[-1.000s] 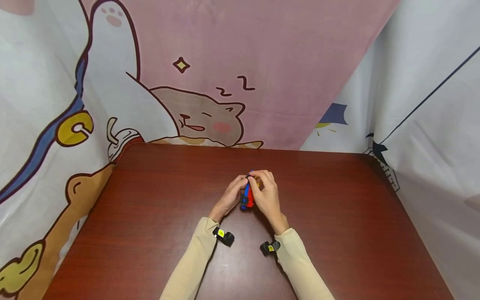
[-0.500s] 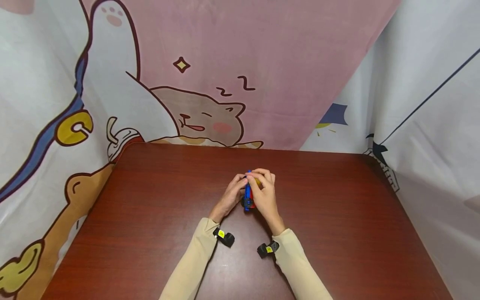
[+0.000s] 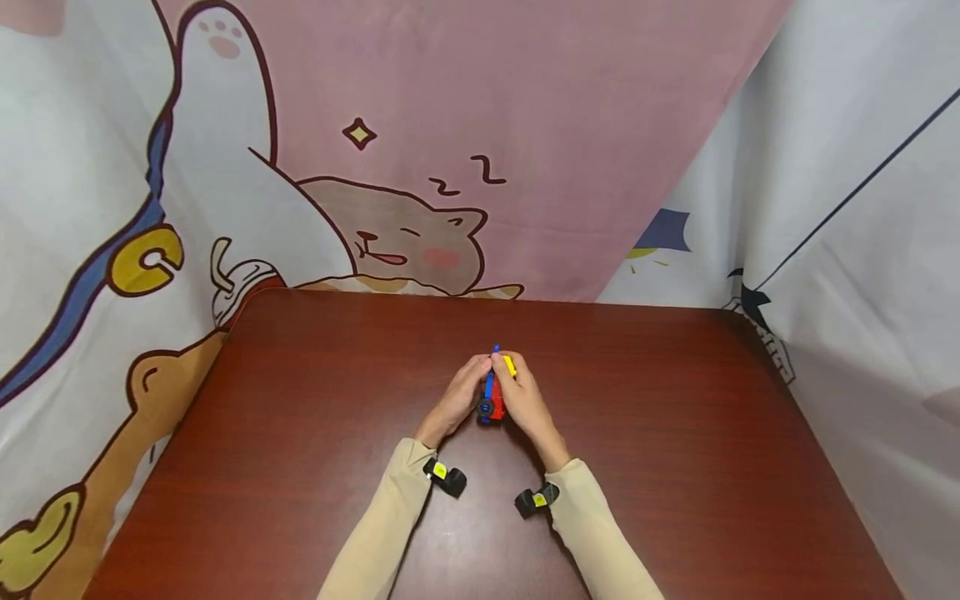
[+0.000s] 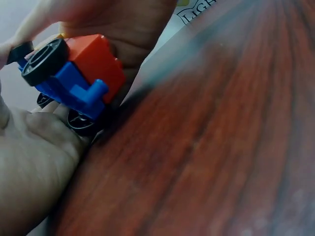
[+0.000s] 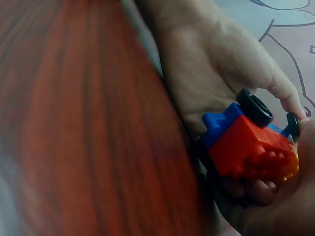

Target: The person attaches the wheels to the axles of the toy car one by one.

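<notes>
Between both hands is a building-block toy car. Its blue chassis [image 4: 69,86] carries black wheels [image 4: 45,63], and a red block [image 5: 246,147] is attached to it. The car lies tipped on its side, its wheels facing the left hand [image 3: 456,398]. That hand holds the chassis side, with its thumb by the far front wheel [image 5: 294,125]. From the red side the right hand [image 3: 531,408] grips the car, thumb along the top. A yellow block [image 3: 510,365] shows between its thumb and fingers. Palms and thumbs hide part of the car.
A dark red-brown wooden table [image 3: 675,433] lies under the hands. Cartoon-printed cloth [image 3: 570,150] hangs behind it and along both sides. A black camera [image 3: 452,481] is strapped at the left wrist, another camera [image 3: 534,502] at the right.
The right hand's fingers have come down from over the far end of the car, uncovering the yellow block. The car has turned slightly. The left hand stays nearly in place.
</notes>
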`<state>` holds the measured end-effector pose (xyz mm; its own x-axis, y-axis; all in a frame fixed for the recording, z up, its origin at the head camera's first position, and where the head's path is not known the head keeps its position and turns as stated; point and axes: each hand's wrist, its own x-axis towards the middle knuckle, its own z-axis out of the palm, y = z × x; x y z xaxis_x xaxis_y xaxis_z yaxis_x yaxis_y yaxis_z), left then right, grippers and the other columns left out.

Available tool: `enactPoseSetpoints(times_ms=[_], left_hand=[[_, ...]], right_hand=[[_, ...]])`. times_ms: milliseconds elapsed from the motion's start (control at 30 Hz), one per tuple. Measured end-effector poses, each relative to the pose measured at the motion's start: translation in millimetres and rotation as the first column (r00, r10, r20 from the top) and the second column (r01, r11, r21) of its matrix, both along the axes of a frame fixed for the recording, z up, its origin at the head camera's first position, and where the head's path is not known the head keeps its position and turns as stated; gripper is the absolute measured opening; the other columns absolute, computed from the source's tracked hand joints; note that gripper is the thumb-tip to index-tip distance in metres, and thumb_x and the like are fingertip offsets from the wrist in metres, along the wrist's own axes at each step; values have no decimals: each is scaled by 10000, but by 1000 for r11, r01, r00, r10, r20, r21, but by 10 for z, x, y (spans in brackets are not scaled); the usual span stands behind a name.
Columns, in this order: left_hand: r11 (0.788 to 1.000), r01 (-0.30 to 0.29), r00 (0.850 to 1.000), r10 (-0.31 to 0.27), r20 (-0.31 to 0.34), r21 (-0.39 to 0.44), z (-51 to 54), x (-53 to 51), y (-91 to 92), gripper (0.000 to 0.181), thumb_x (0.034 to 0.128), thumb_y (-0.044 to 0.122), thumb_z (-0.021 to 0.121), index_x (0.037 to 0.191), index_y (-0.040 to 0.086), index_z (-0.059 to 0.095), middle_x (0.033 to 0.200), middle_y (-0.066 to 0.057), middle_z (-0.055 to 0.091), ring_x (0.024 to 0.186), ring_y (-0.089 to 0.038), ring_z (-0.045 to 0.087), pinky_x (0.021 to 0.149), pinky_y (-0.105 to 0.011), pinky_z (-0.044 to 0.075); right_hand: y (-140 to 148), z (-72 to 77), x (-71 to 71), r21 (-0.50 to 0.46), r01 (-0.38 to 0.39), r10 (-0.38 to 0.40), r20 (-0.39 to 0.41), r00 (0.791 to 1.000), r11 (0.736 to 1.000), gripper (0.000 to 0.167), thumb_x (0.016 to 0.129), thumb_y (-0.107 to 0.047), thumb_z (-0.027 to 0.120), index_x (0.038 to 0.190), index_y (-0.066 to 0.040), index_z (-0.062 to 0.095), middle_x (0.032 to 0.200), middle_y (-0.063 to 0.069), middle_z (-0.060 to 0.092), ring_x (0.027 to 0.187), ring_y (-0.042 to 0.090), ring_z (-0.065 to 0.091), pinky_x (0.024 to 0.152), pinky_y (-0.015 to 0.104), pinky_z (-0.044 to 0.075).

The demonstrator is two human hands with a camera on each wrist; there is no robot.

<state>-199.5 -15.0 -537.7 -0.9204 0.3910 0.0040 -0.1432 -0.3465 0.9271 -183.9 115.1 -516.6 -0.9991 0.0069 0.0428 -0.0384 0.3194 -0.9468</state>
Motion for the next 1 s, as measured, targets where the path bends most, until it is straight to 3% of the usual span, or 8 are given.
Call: enactPoseSetpoints(times_ms=[233,500,800,1000], left_hand=[[999,19,1000,-20,-19,-43,16,-17,-9,326,1076,241,374,1254,-22,444,1006,74,598,908,-37,598,798,-199,508],[992,-35,999,30,-43,-119,-17,-31,-35,327,1078,221,381,1235,-50,476,1003,60,601,919,-50,591,816,-205,496],[1000,24,996,-24,91,8,11,-28,-24,118,1016,225,496,1088,132,479,887,73,632,790,-54,612,725,-215,511],[999,12,993,-15,115,32,21,-20,-24,138,1026,250,481,1099,135,505,869,39,654,751,-113,640,688,-264,544]], right_hand=[[11,-29,-20,12,19,-19,-9,1000,1000,471,1045,-462,453,1275,-60,540,1072,148,634,967,260,595,869,367,491],[-19,-61,-22,-7,7,-7,-8,1000,1000,437,1050,-431,460,1249,-47,524,1028,151,618,927,234,588,823,324,484],[-8,-73,-26,-33,29,-28,19,999,999,424,1061,-411,441,1275,-60,545,1135,157,621,1046,270,575,909,350,450],[48,3,16,-188,-46,57,52,997,981,414,1100,-309,332,1311,16,478,1129,111,563,976,165,530,841,287,442]])
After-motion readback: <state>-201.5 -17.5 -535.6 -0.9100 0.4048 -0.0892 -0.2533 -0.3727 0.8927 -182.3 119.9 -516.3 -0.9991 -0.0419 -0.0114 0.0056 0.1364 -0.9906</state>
